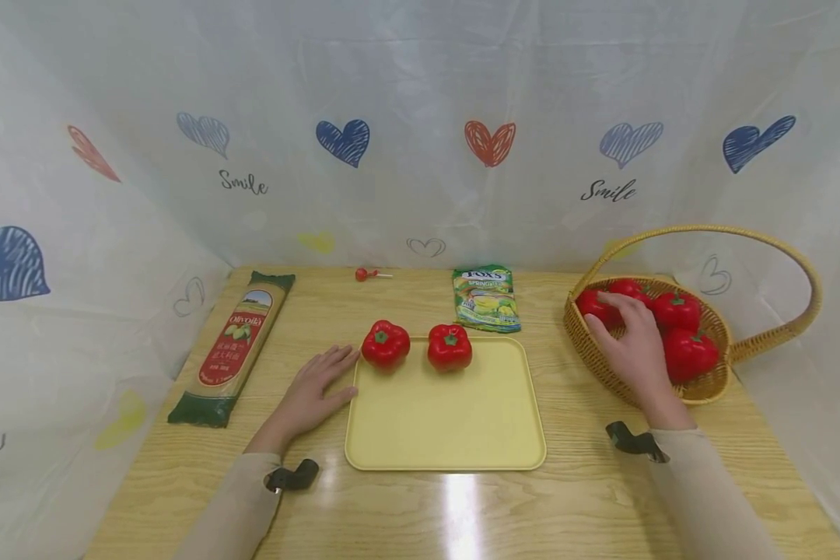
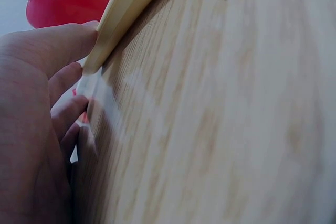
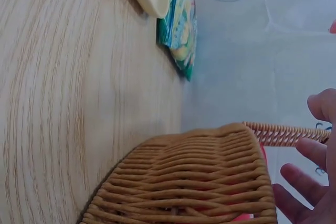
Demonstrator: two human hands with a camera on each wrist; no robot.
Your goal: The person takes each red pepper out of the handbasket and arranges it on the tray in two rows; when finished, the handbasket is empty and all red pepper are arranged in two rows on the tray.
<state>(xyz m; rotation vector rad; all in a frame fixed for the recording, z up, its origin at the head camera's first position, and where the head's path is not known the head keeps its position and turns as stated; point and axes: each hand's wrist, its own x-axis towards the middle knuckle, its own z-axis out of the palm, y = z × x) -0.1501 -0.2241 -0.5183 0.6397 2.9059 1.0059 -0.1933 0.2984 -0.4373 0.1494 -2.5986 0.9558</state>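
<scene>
Two red bell peppers, the left one (image 1: 386, 347) and the right one (image 1: 450, 348), sit along the back edge of a pale yellow tray (image 1: 448, 428). My left hand (image 1: 311, 394) rests at the tray's left side; its thumb touches the rim (image 2: 102, 40) in the left wrist view. At the right, a wicker basket (image 3: 184, 177) holds several more red peppers (image 1: 689, 356). Over that basket my right hand (image 1: 637, 342) reaches with fingers extended and apart, nothing visibly held. In the head view it partly covers the leftmost pepper (image 1: 595, 307).
A pasta packet (image 1: 234, 342) lies at the left. Along the back are a red lollipop (image 1: 362, 274) and a green candy bag (image 1: 486, 298) near the tray. The basket's tall handle (image 1: 714, 229) arches above it. A heart-printed curtain (image 1: 406, 78) stands behind the table.
</scene>
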